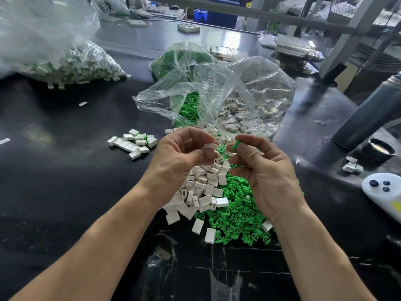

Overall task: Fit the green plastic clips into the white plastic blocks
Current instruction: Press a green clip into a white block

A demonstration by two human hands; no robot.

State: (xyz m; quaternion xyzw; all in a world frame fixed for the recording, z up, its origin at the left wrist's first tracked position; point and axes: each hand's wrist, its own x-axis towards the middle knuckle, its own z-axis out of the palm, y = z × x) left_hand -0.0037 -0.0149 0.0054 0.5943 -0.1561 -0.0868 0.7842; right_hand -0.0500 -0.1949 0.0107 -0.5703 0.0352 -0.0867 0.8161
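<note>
Head view: the green clip (236, 144) could go in crooked or slip down into the loose pile (234, 205) if it meets the white block (211, 147) off-line. The left hand (182, 157) pinches the block at its curled fingertips; the right hand (263, 170) pinches the clip just beside it, not yet touching.

Two bare forearms, sleeveless and ungloved, left hand (180, 153) and right hand (267, 172).
</note>
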